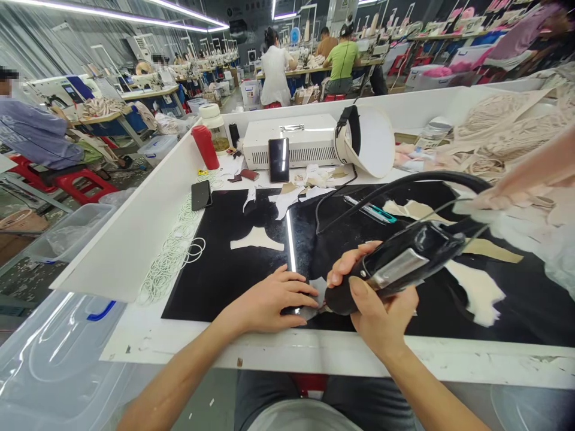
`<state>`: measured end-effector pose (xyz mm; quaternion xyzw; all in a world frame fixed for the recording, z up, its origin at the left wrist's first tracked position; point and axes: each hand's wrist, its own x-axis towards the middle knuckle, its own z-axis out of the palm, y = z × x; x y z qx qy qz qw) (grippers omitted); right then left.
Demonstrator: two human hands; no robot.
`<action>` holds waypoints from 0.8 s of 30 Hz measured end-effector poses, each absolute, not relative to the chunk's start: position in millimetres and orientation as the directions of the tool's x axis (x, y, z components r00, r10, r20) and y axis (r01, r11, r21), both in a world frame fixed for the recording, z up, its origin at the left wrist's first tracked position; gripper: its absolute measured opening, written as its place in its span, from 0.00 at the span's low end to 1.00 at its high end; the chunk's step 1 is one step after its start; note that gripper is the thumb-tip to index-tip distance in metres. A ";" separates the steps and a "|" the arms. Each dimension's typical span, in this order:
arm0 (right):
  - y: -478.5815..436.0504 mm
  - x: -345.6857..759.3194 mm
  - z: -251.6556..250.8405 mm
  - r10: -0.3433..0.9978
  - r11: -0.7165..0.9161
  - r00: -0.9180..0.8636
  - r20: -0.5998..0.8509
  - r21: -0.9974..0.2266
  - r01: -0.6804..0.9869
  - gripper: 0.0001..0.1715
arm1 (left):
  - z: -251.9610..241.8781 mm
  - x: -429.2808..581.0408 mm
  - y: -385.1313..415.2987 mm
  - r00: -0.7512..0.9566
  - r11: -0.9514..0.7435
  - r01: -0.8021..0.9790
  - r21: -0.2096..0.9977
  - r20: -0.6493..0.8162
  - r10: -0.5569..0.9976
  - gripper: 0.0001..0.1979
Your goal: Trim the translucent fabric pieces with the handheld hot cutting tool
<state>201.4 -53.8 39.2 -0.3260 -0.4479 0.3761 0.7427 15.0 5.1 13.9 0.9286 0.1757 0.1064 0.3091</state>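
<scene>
My right hand [381,314] is closed round a black corded handheld power tool [404,260] with a metal plate on its side. The tool's narrow tip points left, down at a small greyish translucent piece [318,287] on the black mat [215,281]. My left hand [274,299] lies flat with fingers stretched out, pressing at the left edge of that piece. Under its fingertips shows part of a dark, shiny flat thing that I cannot make out. Beyond my left hand lies a cream curved fabric cutout [257,239].
Another person's blurred arm [530,170] reaches in from the right over pale fabric. A teal cutter [381,214] and cream cutouts [476,293] lie right. Green cord loops [168,263] line the left; a phone [279,160] leans against a white metal box [309,143].
</scene>
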 end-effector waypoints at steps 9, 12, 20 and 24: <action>-55.7 188.9 38.0 0.850 0.523 0.263 0.457 -0.794 -0.310 0.21 | 11.4 16.2 5.9 0.917 -0.754 0.245 0.610 0.107 0.384 0.15; -57.0 187.8 36.4 0.860 0.504 0.264 0.437 -0.812 -0.295 0.20 | 11.7 15.8 6.1 0.919 -0.755 0.242 0.610 0.106 0.380 0.16; -52.4 219.3 48.3 0.794 0.555 0.425 0.435 -0.803 -0.216 0.20 | 8.9 18.1 2.5 0.904 -0.794 0.271 0.544 0.140 0.404 0.16; -49.5 232.6 50.0 0.732 0.590 0.520 0.439 -0.791 -0.162 0.20 | 0.8 28.2 -2.7 0.922 -0.843 0.241 0.481 0.157 0.353 0.24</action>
